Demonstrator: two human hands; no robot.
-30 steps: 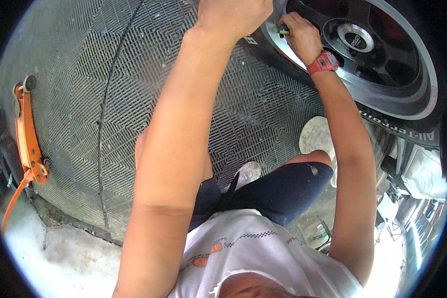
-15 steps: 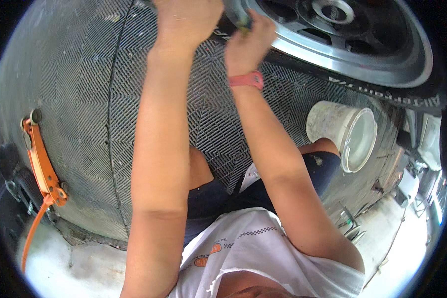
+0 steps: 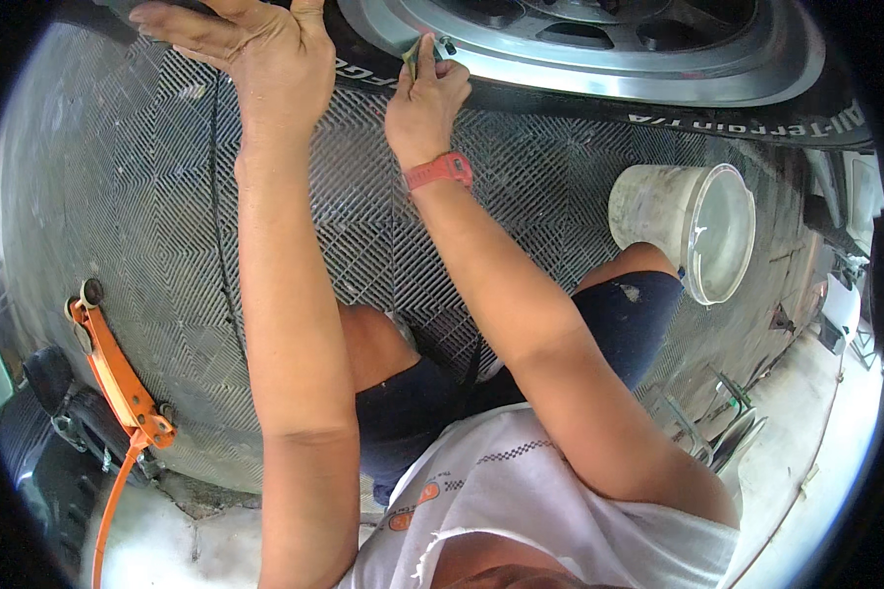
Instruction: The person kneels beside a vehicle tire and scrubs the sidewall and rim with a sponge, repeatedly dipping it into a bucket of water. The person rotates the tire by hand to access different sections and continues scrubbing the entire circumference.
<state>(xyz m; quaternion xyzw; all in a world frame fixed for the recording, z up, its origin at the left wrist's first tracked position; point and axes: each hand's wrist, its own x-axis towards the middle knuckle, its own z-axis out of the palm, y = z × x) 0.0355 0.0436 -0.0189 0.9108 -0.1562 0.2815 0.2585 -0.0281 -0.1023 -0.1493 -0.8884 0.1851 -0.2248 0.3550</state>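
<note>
At the top of the head view stands a wheel, its black tire (image 3: 560, 104) with raised white lettering around a silver rim (image 3: 599, 80) with dark openings. My right hand (image 3: 428, 110), with a red watch on the wrist, is closed on a small, thin yellow-green sponge (image 3: 410, 61). It is at the rim's lower left edge, beside the short dark valve stem (image 3: 447, 45). My left hand (image 3: 270, 54) is farther left with its fingers spread, by the tire's left side. Whether its fingertips touch the tire is cut off by the upper edge.
A white bucket (image 3: 648, 211) lies tilted or stands at my right, beside my knee. An orange floor jack (image 3: 123, 383) with a long handle is at the left. Dark ribbed mats (image 3: 157, 216) cover the ground. Metal parts (image 3: 732, 417) lie at the right.
My left hand has moved left and its fingers have spread. My right hand has shifted down and left along the rim, still holding the sponge. The view has shifted slightly.
</note>
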